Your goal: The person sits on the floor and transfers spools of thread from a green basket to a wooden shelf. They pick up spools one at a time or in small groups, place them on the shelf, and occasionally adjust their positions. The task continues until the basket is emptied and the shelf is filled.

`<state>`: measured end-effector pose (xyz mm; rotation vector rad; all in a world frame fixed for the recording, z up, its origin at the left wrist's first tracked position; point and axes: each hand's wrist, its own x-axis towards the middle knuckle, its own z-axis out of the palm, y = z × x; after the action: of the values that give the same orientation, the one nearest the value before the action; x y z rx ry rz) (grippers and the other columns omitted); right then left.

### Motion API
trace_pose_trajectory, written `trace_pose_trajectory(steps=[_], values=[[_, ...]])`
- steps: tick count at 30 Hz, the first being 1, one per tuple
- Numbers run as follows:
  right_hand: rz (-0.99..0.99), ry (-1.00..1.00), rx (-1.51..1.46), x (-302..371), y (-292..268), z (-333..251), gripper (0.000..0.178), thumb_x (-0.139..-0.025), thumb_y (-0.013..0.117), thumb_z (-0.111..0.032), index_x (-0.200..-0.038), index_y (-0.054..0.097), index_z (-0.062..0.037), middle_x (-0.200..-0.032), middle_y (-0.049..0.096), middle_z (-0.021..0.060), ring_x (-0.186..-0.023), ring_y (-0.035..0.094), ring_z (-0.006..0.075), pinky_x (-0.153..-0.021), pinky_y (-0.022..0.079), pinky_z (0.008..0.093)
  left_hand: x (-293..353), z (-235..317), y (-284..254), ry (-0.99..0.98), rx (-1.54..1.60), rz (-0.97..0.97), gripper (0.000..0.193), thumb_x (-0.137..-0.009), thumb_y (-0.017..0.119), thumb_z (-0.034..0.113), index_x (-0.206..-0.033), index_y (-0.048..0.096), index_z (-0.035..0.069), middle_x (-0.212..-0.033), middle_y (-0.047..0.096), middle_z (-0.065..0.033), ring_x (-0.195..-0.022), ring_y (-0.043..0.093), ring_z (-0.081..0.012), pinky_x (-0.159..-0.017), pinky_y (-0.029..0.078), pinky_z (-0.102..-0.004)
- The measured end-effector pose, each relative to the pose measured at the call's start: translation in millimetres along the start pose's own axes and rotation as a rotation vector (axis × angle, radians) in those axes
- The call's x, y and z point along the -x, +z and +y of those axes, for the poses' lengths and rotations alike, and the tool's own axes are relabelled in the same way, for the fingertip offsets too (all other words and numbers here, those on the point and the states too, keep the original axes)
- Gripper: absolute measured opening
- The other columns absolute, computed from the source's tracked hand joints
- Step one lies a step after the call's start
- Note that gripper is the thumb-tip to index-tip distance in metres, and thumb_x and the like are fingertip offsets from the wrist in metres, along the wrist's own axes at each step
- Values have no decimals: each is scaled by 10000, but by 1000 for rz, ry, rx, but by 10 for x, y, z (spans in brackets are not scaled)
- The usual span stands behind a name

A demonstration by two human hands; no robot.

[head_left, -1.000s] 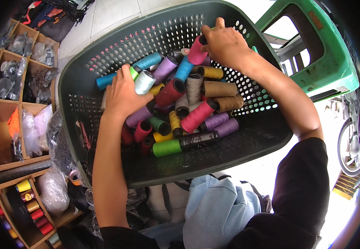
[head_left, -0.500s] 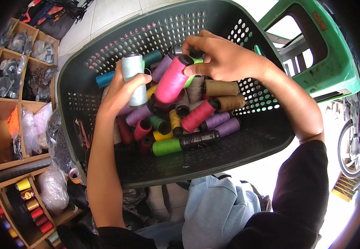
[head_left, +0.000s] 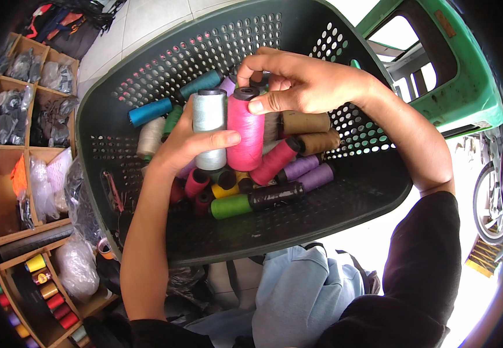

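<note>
My left hand point(head_left: 190, 139) is closed around a pale blue thread spool point(head_left: 210, 124), its thumb across the front. Right beside it stands a pink thread spool point(head_left: 245, 136), pinched near its black top by my right hand point(head_left: 298, 84). The two spools are upright, side by side, and my left thumb tip reaches the pink one's edge. Both are held over a dark green perforated basket point(head_left: 315, 211). In the basket lie several more spools, among them a bright green spool point(head_left: 231, 207), a crimson spool point(head_left: 276, 161), a tan spool point(head_left: 306, 122) and a blue spool point(head_left: 150, 112).
A green plastic stool point(head_left: 466, 104) stands at the basket's right, with a bicycle wheel point(head_left: 491, 203) beyond. On the left, wooden compartment shelves point(head_left: 7, 191) hold bagged items and small spools. A clear plastic bundle point(head_left: 76, 264) sits close to the basket's left side.
My left hand has moved right with the pale blue spool, up against the pink one. The pink spool has turned from tilted to upright. Blue and cream spools at the left now show.
</note>
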<state>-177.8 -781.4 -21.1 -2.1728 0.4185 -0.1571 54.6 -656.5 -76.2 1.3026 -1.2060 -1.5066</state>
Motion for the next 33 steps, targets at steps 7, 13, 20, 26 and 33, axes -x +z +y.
trace_pose_trajectory(steps=[7, 13, 20, 26, 33], values=[[108, -80, -28, -27, 109, 49, 490, -947, 689, -424, -1204, 587, -20, -1127, 555, 187, -1036, 581, 306, -919, 471, 384, 1, -42, 55, 58, 30, 45, 927, -658, 901, 245, -1393, 398, -14, -1237, 588, -130, -1133, 603, -226, -974, 504, -372], [237, -147, 11, -112, 239, 129, 379, -961, 700, -293, -1190, 583, -14, -1088, 537, 112, -867, 571, 169, -729, 503, 297, 3, -10, 56, 38, 91, 80, 817, -685, 840, 241, -1368, 462, 2, -1219, 613, -113, -1115, 616, -206, -979, 496, -362], [567, -168, -61, -277, 300, -120, 370, -948, 712, -357, -1046, 669, -3, -953, 550, 116, -667, 572, 127, -594, 455, 277, 137, 2, 179, 125, 430, 161, 568, -840, 689, 238, -1322, 504, 2, -1130, 635, -93, -988, 661, -198, -858, 544, -342], [1014, 11, -126, -333, 627, -258, 338, -831, 806, -323, -879, 686, -11, -878, 613, 119, -788, 624, 199, -708, 497, 336, 159, 154, 339, 89, 527, 199, 576, -864, 652, 277, -1350, 493, 12, -1161, 637, -117, -1033, 661, -222, -903, 539, -358], [873, -42, -283, -52, 599, -513, 169, -935, 668, -147, -1009, 637, 2, -955, 618, 59, -846, 586, 111, -743, 472, 254, 317, 425, 579, 85, 711, 9, 493, -845, 690, 229, -1272, 543, 31, -1089, 657, -83, -958, 673, -194, -853, 545, -343]])
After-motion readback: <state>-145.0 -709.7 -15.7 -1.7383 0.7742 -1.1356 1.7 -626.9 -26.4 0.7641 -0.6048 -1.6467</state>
